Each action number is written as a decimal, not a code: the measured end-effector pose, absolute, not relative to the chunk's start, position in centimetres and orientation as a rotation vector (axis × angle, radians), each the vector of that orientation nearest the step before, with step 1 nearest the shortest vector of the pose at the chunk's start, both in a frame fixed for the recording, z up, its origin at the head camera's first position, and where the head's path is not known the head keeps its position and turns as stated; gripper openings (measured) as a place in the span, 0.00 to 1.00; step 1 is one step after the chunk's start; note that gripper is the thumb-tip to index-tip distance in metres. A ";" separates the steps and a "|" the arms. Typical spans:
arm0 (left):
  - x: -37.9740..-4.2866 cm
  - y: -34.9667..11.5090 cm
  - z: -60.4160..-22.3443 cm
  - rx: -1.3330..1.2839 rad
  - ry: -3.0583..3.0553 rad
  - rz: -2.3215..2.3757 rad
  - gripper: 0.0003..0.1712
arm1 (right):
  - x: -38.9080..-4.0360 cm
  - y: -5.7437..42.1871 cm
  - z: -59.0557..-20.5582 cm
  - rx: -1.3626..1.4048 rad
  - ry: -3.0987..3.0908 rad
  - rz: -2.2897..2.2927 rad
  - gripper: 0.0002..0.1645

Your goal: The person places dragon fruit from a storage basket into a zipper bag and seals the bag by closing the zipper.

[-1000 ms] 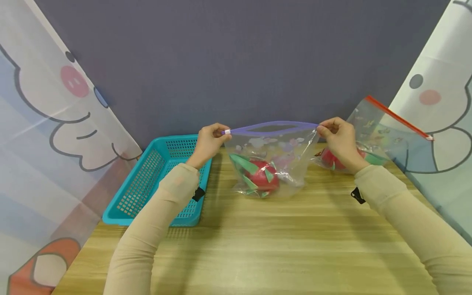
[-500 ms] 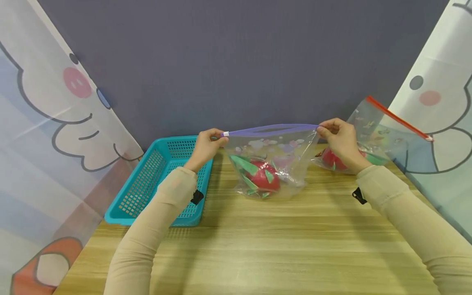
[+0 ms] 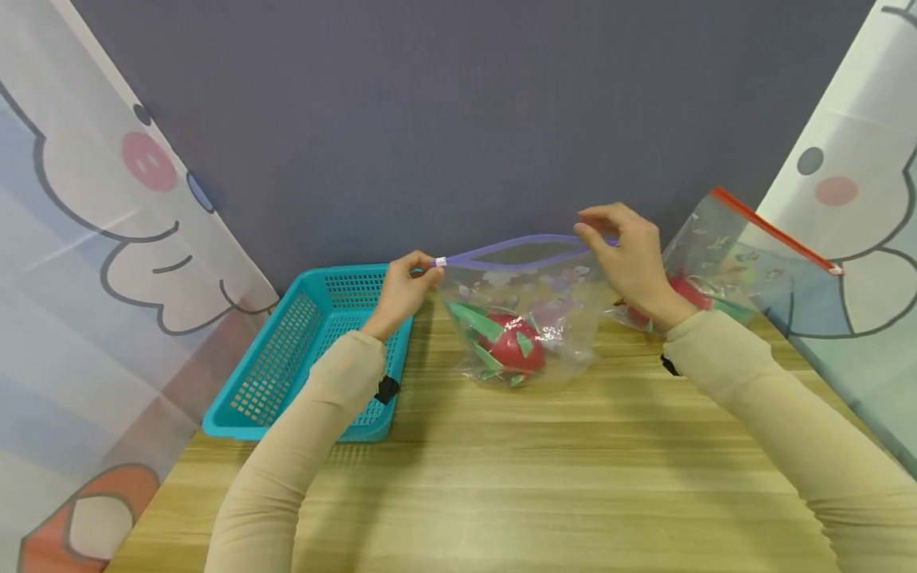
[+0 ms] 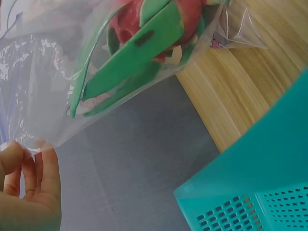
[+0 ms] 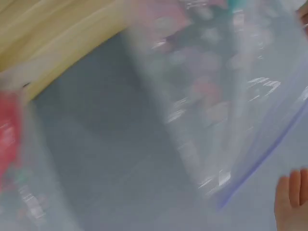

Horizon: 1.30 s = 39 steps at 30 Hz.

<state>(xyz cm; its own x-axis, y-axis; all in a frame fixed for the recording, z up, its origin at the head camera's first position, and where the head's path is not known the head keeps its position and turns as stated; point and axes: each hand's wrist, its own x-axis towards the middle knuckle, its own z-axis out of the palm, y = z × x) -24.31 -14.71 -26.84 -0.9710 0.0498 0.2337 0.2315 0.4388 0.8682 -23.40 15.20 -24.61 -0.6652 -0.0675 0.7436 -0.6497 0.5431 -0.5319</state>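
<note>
A clear zip bag (image 3: 573, 318) with a purple zip and printed pattern stands on the table, its mouth gaping. Inside lies a red dragon fruit (image 3: 521, 350) with green scales, seen close up in the left wrist view. My left hand (image 3: 399, 293) pinches the bag's left top corner, right by the white slider (image 3: 440, 262). My right hand (image 3: 630, 259) hovers over the right part of the purple zip, thumb and fingers spread apart. In the right wrist view the fingers (image 5: 294, 187) are apart from the bag's corner.
On the left is a teal plastic basket (image 3: 365, 432) with perforated sides. Behind my right hand stands a second clear bag (image 3: 766, 267) with a red zip and a red fruit (image 3: 691, 293) inside. A dark grey wall (image 3: 458, 119) rises behind the wooden table (image 3: 544, 477).
My right hand has let go of the bag's right corner and moved left and up over the zip. The mouth narrowed, then widened again. My left hand keeps its pinch.
</note>
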 end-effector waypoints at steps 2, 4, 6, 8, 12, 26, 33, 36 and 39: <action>-24.1 -14.6 -27.0 -0.271 -2.501 -1.556 0.09 | -23.1 13.5 -24.5 0.692 -2.139 1.126 0.15; -23.9 -14.4 -27.1 -0.279 -2.484 -1.565 0.09 | -22.8 11.7 -24.4 0.813 -2.188 1.135 0.16; -23.7 -14.1 -27.2 -0.294 -2.480 -1.560 0.10 | -22.7 9.9 -24.4 0.928 -2.215 1.097 0.17; -23.5 -13.8 -27.2 -0.325 -2.483 -1.548 0.11 | -22.8 8.3 -24.4 1.036 -2.220 1.026 0.19; -23.0 -13.2 -27.1 -0.392 -2.495 -1.505 0.11 | -23.3 6.1 -24.7 1.144 -2.235 0.875 0.20; -22.5 -13.0 -27.6 -0.483 -2.446 -1.513 0.08 | -24.2 4.6 -25.8 1.191 -2.282 0.878 0.14; -23.4 -13.0 -27.5 -0.521 -2.459 -1.507 0.07 | -24.7 4.6 -26.2 1.172 -2.191 0.895 0.11; -24.3 -13.0 -27.4 -0.582 -2.449 -1.518 0.07 | -25.0 4.6 -26.1 1.151 -2.152 0.887 0.10; -25.0 -13.0 -27.2 -0.609 -2.461 -1.524 0.08 | -25.2 4.6 -26.0 1.116 -2.158 0.873 0.10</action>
<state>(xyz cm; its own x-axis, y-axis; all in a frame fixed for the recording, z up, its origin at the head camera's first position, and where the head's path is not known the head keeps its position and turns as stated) -25.01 -12.99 -27.16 -0.8991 0.2454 0.3626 0.4340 0.3897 0.8123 -25.25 4.64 -25.97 -0.5023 -0.4879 0.7139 -0.8471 0.4435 -0.2929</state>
